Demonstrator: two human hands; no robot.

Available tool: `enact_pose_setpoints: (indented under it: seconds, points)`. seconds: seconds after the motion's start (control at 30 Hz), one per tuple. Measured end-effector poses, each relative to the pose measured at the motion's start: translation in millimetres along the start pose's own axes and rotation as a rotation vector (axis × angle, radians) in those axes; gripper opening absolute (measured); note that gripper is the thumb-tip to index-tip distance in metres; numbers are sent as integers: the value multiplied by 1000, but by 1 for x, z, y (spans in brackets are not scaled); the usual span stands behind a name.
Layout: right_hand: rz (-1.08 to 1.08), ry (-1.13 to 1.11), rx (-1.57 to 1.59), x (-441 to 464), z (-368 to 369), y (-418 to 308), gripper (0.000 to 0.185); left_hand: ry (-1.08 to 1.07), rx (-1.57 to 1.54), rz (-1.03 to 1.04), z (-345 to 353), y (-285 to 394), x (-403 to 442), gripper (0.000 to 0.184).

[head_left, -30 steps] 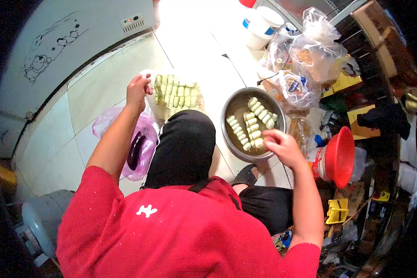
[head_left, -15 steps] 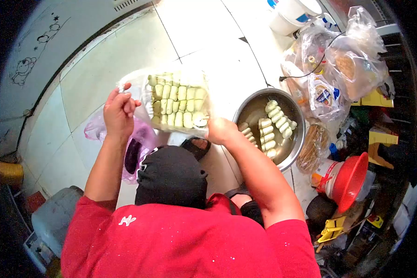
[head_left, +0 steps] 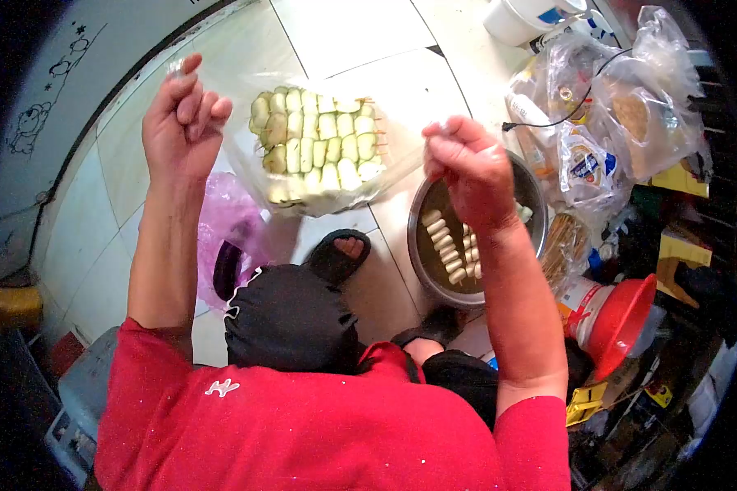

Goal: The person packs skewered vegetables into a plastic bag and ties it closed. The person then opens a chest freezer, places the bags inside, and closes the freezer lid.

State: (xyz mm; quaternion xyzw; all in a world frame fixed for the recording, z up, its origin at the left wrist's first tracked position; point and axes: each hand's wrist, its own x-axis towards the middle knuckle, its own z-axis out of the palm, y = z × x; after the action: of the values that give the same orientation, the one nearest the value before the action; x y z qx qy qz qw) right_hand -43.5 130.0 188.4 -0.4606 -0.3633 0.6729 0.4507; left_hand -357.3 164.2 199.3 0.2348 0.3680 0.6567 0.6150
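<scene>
Between my hands hangs a clear plastic bag (head_left: 400, 170) packed with rows of pale green skewered pieces (head_left: 323, 143), some stick ends showing at the right side. My left hand (head_left: 180, 123) is raised at the upper left, closed on the bag's edge with its fingers curled. Pinched in my right hand (head_left: 471, 168) is the opposite edge of the bag. That hand and forearm cover part of a metal basin (head_left: 416, 258). In the basin, more pale skewered pieces (head_left: 445, 245) lie in liquid.
A pink plastic bag (head_left: 229, 209) lies on the tiled floor (head_left: 368, 74) at left, by a black slipper (head_left: 340, 258). Along the right are filled clear bags (head_left: 630, 114), a bundle of sticks (head_left: 565, 245), a red basin (head_left: 626, 327) and a white bucket (head_left: 520, 18).
My right hand has risen and moved right, from the bag's lower corner to its upper right edge. My left hand has moved up and left, and the bag is spread wider.
</scene>
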Motion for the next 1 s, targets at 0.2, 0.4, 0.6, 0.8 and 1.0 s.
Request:
enact_pose_setpoints:
  seconds: [0.2, 0.4, 0.6, 0.8, 1.0]
  points:
    - [-108, 68, 54, 1, -18, -26, 25, -187, -186, -50, 28, -7, 13, 25]
    - [-85, 146, 52, 1, -59, -4, 41, -177, -192, -267, 13, -36, -1, 30]
    - [-36, 240, 46, -13, -118, 16, 50, -145, -232, -312, 15, -52, -19, 38]
    - [208, 613, -397, -54, -208, 84, 45, -218, -135, -318, 21, -55, -25, 46]
    - [275, 567, -1272, -49, -259, 124, 60, -225, -163, -281, 26, -66, -25, 45]
